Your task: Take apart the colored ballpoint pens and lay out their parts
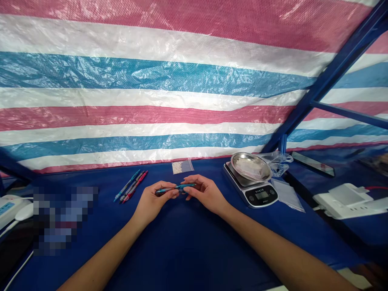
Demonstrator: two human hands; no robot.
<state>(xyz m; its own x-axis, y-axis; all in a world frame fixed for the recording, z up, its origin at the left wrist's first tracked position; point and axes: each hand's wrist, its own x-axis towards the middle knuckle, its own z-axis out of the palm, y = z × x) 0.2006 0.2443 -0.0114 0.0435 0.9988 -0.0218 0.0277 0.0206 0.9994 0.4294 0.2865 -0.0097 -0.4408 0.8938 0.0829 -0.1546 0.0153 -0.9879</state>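
Between both hands, a blue pen [181,187] is held level just above the dark blue table [188,246]. My left hand [158,197] pinches its left part, thumb and fingers closed on it. On the other side, my right hand [206,191] grips the right part, partly covering that end. To the left of my left hand lie several pens side by side, with a blue pen [126,186] outermost and a red pen [136,186] closest to me. Behind the hands rests a small clear zip bag [182,166] with pale grains in it.
At right stands a digital kitchen scale [261,197] bearing a round metal bowl [251,165]. Clear plastic bags [287,195] lie beside it. Farther right are a phone [313,163] and a white power strip [342,201]. A striped tarp [169,97] hangs behind, crossed by a blue frame bar [327,76].
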